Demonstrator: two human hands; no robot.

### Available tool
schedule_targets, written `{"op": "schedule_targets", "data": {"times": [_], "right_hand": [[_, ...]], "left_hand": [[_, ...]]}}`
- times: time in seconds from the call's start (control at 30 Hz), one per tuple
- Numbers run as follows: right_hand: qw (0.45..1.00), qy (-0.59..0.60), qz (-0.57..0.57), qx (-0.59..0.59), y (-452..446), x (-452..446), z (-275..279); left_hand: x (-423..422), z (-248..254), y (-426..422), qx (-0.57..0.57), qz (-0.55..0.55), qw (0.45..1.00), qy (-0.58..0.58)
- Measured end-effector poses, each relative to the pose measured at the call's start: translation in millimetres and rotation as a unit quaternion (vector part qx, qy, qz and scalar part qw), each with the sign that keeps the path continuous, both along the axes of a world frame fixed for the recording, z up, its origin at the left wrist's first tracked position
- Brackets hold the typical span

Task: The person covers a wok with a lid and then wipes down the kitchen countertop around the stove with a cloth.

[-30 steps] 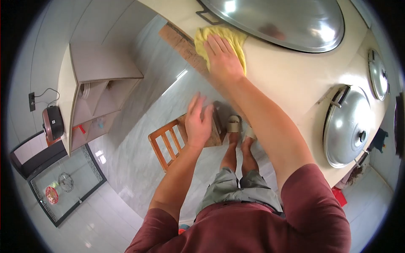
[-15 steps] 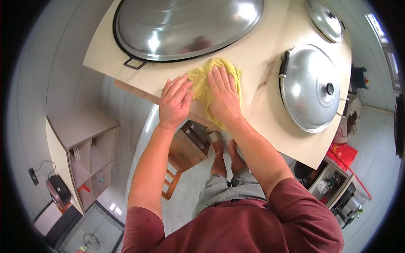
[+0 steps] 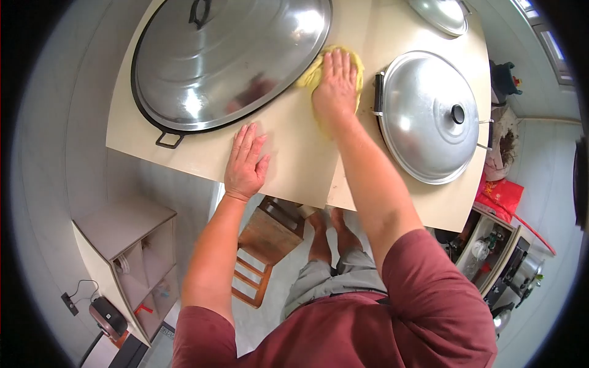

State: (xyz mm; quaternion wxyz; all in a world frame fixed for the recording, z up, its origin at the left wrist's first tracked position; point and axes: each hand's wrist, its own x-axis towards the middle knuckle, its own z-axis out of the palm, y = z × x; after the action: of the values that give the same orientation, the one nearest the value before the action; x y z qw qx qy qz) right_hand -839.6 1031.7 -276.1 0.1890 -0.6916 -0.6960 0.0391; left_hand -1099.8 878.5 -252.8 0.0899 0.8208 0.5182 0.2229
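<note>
Flatly, the unclenched right hand (image 3: pixel 337 89) presses crumpled yellow cloth (image 3: pixel 313 73); the outspread left hand (image 3: pixel 245 167) is beside a domed metal lid (image 3: pixel 230 64).

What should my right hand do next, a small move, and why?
Probably draw the yellow cloth back toward the counter's near edge: your right hand lies flat on it between the large lid and the smaller lid, and your left hand sits aside from that bare strip.

Kitchen; big lidded pan (image 3: pixel 227 67), smaller lidded pot (image 3: pixel 423 116); pale worktop (image 3: pixel 300 162)
</note>
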Motion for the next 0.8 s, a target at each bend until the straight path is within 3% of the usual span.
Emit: {"op": "schedule_targets", "data": {"times": [0.13,0.37,0.8], "right_hand": [[1.0,0.026,-0.006,-0.006,7.6,2.1,-2.2],[0.993,0.057,0.078,-0.062,-87.9,-13.1,18.3],[0.983,0.069,-0.155,-0.07,75.0,17.7,1.6]], "left_hand": [[-0.2,0.3,1.0,-0.01,0.004,1.0,0.001],[1.0,2.6,2.5,-0.014,0.003,1.0,-0.003],[0.9,10.0,7.7,-0.034,-0.001,0.999,0.026]]}}
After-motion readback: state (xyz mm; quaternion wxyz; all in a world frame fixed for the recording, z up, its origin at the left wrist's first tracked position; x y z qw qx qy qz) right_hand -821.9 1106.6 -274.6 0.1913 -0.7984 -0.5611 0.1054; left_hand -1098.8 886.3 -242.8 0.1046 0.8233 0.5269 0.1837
